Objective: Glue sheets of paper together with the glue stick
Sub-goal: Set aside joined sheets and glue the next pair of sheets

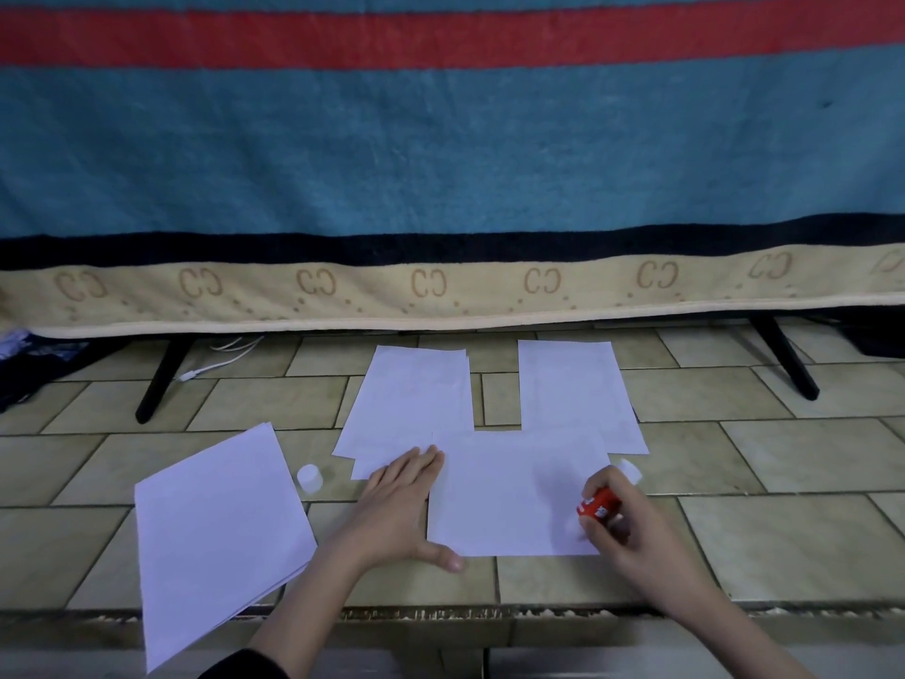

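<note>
A white sheet (514, 492) lies flat on the tiled floor in front of me. My left hand (399, 512) rests flat, fingers apart, on its left edge and holds it down. My right hand (622, 526) grips a red glue stick (600, 504) with its tip pressed on the sheet near the lower right corner. Two more white sheets lie behind it, one at the left (411, 399) and one at the right (578, 389), both partly under the front sheet. A white cap (309, 477) stands left of my left hand.
A stack of white paper (215, 526) lies at the left, angled over the step edge (440, 617). A striped blue, red and beige blanket (440, 164) hangs across the back on black legs (161, 379). A white cable (220, 357) lies beneath it.
</note>
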